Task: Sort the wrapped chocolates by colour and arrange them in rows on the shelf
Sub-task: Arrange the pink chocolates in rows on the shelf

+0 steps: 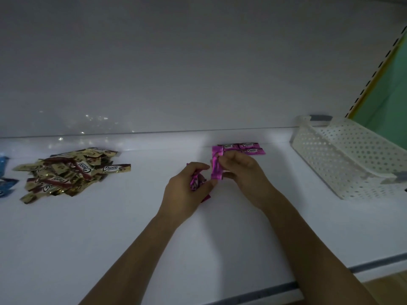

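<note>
Early yet, I judge: right grip pinches one pink chocolate just short of the brief pink row beyond it, left grip clutches spare pinks, gold heap well to its left not yet rowed.

Two bare forearms and two bare hands, unsleeved all the way to the lower edge of the frame. Slim left forearm, widening toward the bottom centre-left; broader right forearm, filling the lower right. Narrow wrists below the left hand and right hand, near the middle of the frame. Fingers softly lit, nails too blurred to make out.
</note>
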A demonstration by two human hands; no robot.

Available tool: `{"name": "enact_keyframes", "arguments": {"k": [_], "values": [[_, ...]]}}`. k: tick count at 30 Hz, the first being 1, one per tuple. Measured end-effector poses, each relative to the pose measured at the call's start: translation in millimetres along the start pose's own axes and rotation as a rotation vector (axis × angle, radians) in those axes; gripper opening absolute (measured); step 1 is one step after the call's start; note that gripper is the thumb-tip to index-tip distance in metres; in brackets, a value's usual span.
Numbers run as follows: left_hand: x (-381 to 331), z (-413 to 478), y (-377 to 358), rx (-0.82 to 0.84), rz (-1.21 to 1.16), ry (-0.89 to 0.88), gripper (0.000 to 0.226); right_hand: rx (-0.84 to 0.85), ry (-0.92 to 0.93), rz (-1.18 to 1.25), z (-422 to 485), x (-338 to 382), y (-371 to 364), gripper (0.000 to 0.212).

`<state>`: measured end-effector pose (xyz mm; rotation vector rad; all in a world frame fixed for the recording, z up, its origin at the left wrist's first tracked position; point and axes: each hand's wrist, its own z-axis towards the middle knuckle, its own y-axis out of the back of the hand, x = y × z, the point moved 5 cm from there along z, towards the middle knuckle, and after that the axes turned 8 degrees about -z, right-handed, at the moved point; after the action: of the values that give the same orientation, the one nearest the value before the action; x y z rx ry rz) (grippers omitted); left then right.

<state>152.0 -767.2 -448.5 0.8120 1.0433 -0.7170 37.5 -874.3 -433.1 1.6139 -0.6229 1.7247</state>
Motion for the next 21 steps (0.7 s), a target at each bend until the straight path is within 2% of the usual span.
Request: {"name": "enact_keyframes", "arguments": {"k": [2,3,5,6,7,9,11,14,16,19,21], "values": [[1.6,0.1,1.2,-0.032,-0.033,0.009,0.028,-0.142,-0.023,0.018,2.4,-2.5,8.9,0.011],[2.5,0.1,1.6,-0.049,-0.051,0.017,0.029,-0.272,0.042,-0.146,1.5,-0.8,17.1,0.009],[4.0,0.3,2.0,-0.069,-0.086,0.030,0.027,-0.504,0.276,-0.719,-4.5,7.3,26.8,0.009],[4.9,0.0,2.5,-0.072,-0.099,0.036,0.026,-0.533,0.367,-0.945,-5.8,8.4,26.5,0.013],[5.1,0.2,2.1,-0.071,-0.106,0.038,0.025,-0.483,0.370,-1.094,-4.3,7.1,26.5,0.016],[6.2,0.5,2.3,-0.073,-0.109,0.043,0.024,-0.299,0.234,-1.270,-0.3,-1.7,28.2,0.018],[6.9,0.8,2.2,-0.078,-0.126,0.052,0.024,-0.227,0.130,-1.285,0.1,-7.1,33.0,0.025],[7.0,0.6,2.6,-0.084,-0.128,0.050,0.024,-0.428,0.106,-1.041,-5.8,2.0,42.4,0.027],[7.4,1.1,1.4,-0.071,-0.117,0.054,0.023,-0.518,0.097,-1.014,-7.7,5.9,46.9,0.026],[9.9,1.5,-0.7,-0.049,-0.129,0.072,0.022,-0.562,0.113,-1.022,-8.2,5.7,49.4,0.021],[10.5,1.8,-1.3,-0.055,-0.136,0.072,0.022,-0.507,0.145,-0.996,-7.7,3.7,45.7,0.019]]}}
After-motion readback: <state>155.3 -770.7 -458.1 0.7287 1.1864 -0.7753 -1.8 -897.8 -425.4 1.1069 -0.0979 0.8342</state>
